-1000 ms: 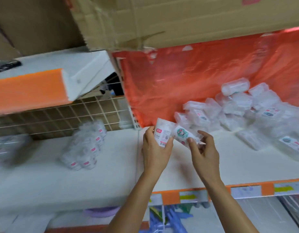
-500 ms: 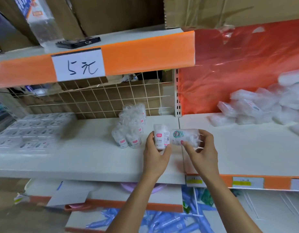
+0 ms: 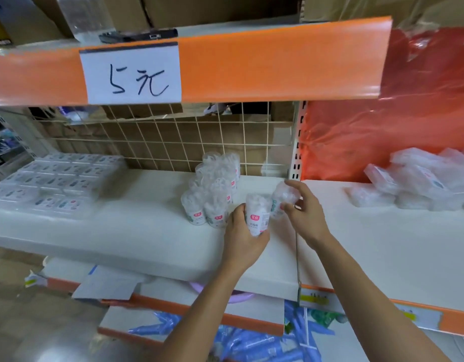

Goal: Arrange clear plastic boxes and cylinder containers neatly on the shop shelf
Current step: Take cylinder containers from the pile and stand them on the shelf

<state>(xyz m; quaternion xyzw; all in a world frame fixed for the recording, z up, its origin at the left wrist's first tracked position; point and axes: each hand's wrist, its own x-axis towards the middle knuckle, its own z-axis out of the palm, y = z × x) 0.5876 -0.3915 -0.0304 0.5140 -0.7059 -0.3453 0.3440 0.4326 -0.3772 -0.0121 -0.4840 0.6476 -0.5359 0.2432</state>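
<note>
- Below my arms, a lower shelf (image 3: 257,309) carries blue packets (image 3: 241,346), too blurred to read.
- My left grip (image 3: 242,231) is curled round an upright cylinder tub (image 3: 257,212) with a red label, over the front part of the white shelf (image 3: 137,231).
- My right grip (image 3: 305,212) pinches a second tub (image 3: 284,197) between thumb and fingertips. It is tilted, right beside the first; I cannot tell whether they touch.
- Just left of my left grip, a cluster of tubs (image 3: 212,194) stands on the shelf, running toward the back.
- Far left, flat clear boxes (image 3: 53,178) lie in tidy rows.
- To the right, past the upright post (image 3: 297,142), a loose heap of boxes (image 3: 419,181) lies before an orange plastic sheet (image 3: 382,131).
- At the back is a wire grid (image 3: 173,137), and above it a handwritten price sign (image 3: 131,74).
</note>
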